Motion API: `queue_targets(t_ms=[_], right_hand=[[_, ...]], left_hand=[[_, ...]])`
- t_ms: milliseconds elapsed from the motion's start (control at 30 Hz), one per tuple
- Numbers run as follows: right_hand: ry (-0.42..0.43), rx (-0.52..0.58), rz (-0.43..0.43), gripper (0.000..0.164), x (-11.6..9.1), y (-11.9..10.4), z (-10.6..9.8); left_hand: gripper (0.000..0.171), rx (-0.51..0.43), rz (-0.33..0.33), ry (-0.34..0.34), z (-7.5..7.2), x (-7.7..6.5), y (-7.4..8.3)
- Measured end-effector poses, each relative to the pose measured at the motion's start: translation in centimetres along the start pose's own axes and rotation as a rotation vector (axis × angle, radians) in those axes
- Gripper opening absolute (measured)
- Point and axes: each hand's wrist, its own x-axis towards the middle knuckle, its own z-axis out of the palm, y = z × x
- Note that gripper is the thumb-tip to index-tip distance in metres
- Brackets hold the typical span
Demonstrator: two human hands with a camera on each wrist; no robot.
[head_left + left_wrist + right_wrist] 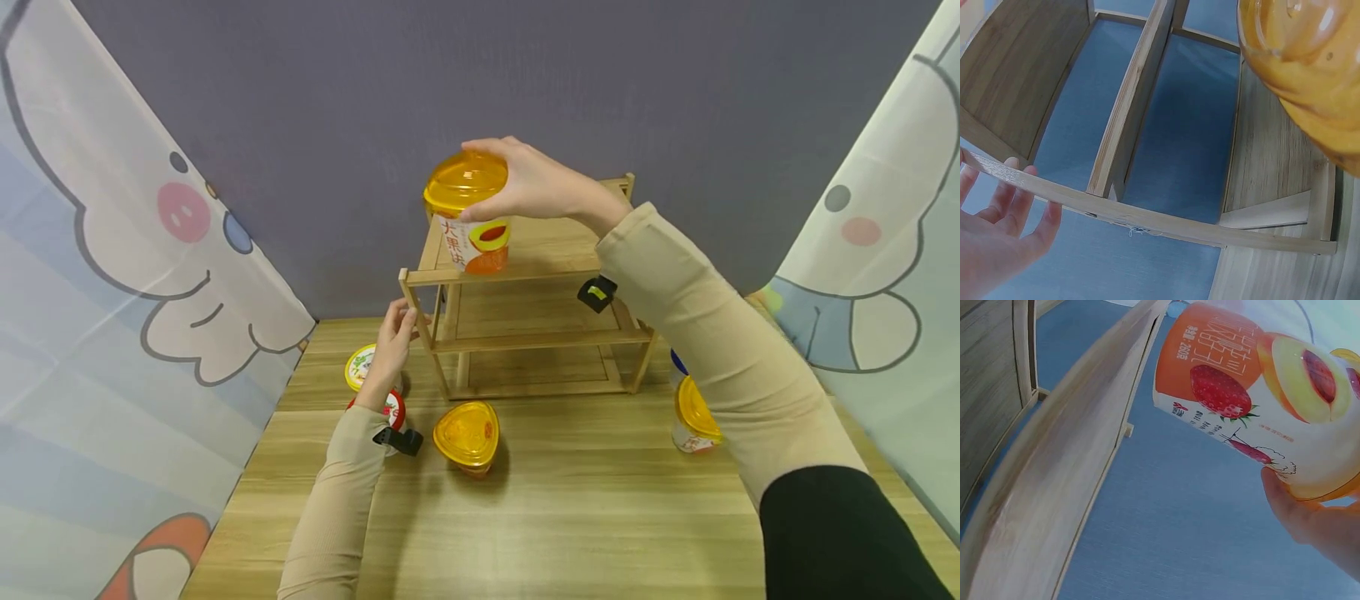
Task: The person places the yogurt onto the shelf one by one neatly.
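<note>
My right hand holds a yogurt cup with a domed orange lid, gripping it near the lid above the front left of a wooden shelf rack's top tier. In the right wrist view the cup is tilted, showing printed strawberry and peach pictures, with a fingertip at its side. My left hand holds the rack's front left post. Seen from the left wrist, its fingers bend around the wooden post, and the orange lid shows at upper right.
A second orange-lidded cup stands on the table before the rack. Yellow-lidded and red-lidded tubs are beside my left arm. Another orange-lidded cup and a blue-rimmed container stand right. Printed curtains flank the table.
</note>
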Motion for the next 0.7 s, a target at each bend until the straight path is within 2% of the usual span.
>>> queue_targets(t_ms=[267, 700], right_hand=[[-0.017, 0.003, 0.032, 0.087, 2.1, 0.8, 0.5], [-0.056, 0.06, 0.08, 0.087, 4.4, 1.9, 1.5]], left_hand=[[0.03, 0.0, -0.019, 0.006, 0.0, 0.0, 0.0], [0.03, -0.022, -0.003, -0.001, -0.1, 0.1, -0.3]])
